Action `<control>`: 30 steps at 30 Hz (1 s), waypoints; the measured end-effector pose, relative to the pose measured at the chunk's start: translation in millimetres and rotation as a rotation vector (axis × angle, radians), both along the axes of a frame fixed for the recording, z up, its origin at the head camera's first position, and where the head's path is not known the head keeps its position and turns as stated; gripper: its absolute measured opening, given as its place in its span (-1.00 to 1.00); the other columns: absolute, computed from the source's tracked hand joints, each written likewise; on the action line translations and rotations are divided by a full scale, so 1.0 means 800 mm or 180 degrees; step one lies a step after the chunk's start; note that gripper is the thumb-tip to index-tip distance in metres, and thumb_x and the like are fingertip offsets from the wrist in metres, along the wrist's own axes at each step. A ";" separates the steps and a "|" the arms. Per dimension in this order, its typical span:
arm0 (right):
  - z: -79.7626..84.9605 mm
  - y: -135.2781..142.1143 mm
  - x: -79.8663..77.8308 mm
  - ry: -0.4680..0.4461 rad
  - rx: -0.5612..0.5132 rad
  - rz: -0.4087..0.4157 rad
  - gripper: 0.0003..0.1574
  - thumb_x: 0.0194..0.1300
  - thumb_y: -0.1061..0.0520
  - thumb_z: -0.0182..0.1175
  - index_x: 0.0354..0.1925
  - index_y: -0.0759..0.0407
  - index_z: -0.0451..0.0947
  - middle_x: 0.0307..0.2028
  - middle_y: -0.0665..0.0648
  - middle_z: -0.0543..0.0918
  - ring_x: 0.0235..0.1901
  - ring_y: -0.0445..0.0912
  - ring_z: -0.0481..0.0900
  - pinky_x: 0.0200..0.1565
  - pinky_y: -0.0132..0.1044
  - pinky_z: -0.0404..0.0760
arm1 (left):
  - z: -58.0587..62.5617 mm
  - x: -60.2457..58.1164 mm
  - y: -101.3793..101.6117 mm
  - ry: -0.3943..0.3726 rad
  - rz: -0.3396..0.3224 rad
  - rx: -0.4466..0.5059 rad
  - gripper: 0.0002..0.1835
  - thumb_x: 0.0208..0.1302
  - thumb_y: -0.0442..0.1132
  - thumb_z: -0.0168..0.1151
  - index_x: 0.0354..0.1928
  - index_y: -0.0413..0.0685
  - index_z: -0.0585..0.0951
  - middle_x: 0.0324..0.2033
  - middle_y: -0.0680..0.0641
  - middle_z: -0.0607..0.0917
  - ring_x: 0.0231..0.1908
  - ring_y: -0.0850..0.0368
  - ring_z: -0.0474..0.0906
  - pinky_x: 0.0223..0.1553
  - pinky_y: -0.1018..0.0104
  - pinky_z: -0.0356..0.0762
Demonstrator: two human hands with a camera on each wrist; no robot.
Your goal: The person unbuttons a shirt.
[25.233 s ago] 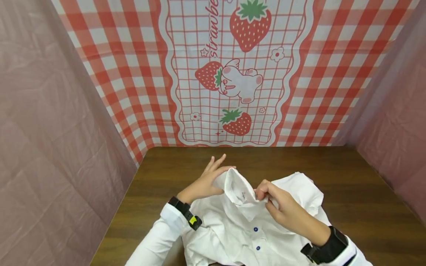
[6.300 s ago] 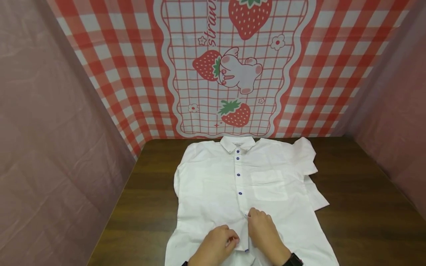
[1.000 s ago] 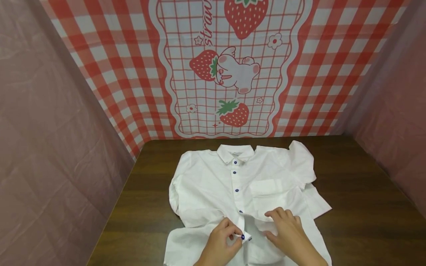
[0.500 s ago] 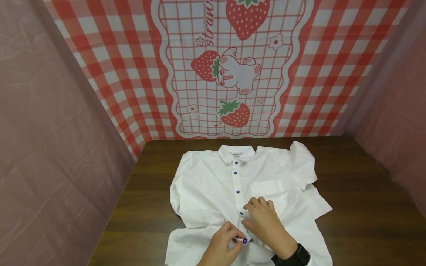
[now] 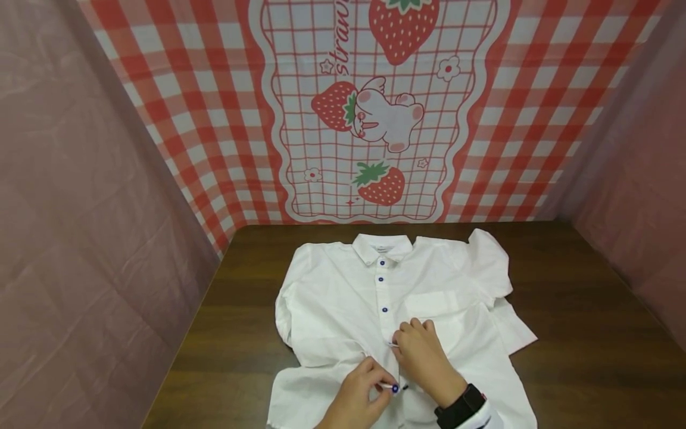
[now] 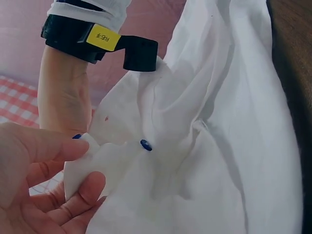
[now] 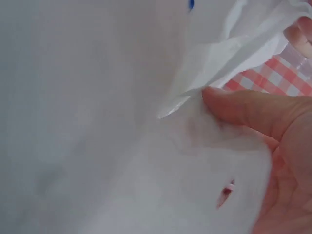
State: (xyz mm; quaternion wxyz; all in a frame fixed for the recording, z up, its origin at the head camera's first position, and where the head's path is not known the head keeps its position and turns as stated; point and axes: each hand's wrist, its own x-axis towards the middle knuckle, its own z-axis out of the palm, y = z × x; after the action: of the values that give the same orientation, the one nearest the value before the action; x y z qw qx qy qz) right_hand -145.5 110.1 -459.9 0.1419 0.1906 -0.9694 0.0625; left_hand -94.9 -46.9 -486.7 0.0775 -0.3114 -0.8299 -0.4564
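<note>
A white short-sleeved shirt (image 5: 332, 286) with blue buttons lies front up, collar at the far side. Its lower front is parted. My left hand (image 5: 359, 393) pinches one front edge beside a blue button (image 5: 395, 388); in the left wrist view, thumb and fingers hold the cloth, and another blue button (image 6: 146, 145) shows. Just above and to the right, my right hand (image 5: 426, 360) grips the other front edge near the placket. The right wrist view has its thumb (image 7: 234, 105) pressed on the cloth, fingers behind, with a slit-like buttonhole (image 7: 225, 192) below.
The dark wooden table (image 5: 584, 310) extends on both sides of the shirt. A red-and-white checked cloth with strawberries (image 5: 380, 185) hangs behind it. Pinkish curtains (image 5: 96, 238) stand at left and right.
Long before, the shirt was bunched with its collar held up; now it lies spread. In the last second my right hand moved left and took hold of the front edge; the left kept its pinch.
</note>
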 end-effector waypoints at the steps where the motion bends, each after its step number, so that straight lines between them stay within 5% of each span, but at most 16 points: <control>1: 0.000 0.000 0.000 -0.0004 -0.0002 -0.0009 -0.85 -0.09 0.14 0.39 -0.61 0.12 0.58 -0.60 0.00 0.46 -0.47 -0.08 0.37 -0.33 -0.19 0.21 | 0.000 0.000 0.000 0.0014 0.0003 0.0001 -0.88 0.05 -0.41 0.21 -0.37 -0.04 0.62 -0.41 0.07 0.51 -0.39 0.38 0.48 -0.32 0.67 0.44; 11: 0.015 0.010 -0.005 0.0387 -0.0346 0.0002 -0.87 -0.12 0.23 0.36 -0.61 0.12 0.56 -0.62 0.00 0.50 -0.51 -0.10 0.41 -0.34 -0.20 0.25 | 0.015 -0.008 0.001 -0.0070 0.0149 -0.0038 -0.80 0.08 -0.42 0.15 -0.31 0.03 0.63 -0.38 0.12 0.53 -0.45 0.50 0.38 -0.40 0.67 0.39; 18: 0.026 0.017 -0.009 0.0932 -0.0696 0.0009 -0.85 -0.16 0.29 0.34 -0.56 0.18 0.54 -0.60 0.02 0.54 -0.51 -0.06 0.46 -0.36 -0.21 0.28 | 0.035 -0.021 0.009 0.0306 0.0477 0.0306 -0.62 -0.05 -0.57 0.08 -0.25 0.02 0.64 -0.25 0.11 0.57 -0.52 0.48 0.34 -0.47 0.72 0.33; 30: 0.033 0.019 -0.011 0.1576 -0.1305 0.0151 -0.95 -0.05 0.30 0.19 -0.49 0.24 0.51 -0.59 0.07 0.55 -0.52 -0.04 0.46 -0.32 -0.16 0.31 | 0.051 -0.048 0.029 0.0312 0.0479 0.0584 -0.63 0.28 -0.36 0.09 0.14 -0.10 0.47 0.18 -0.04 0.44 -0.48 0.38 0.46 -0.43 0.65 0.43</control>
State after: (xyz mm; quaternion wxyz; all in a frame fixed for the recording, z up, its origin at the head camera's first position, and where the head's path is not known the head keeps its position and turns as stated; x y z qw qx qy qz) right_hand -154.2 125.1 -433.8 0.4074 0.1900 -0.8679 0.2115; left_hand -133.2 -23.4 -446.2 0.1801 -0.2618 -0.8009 -0.5076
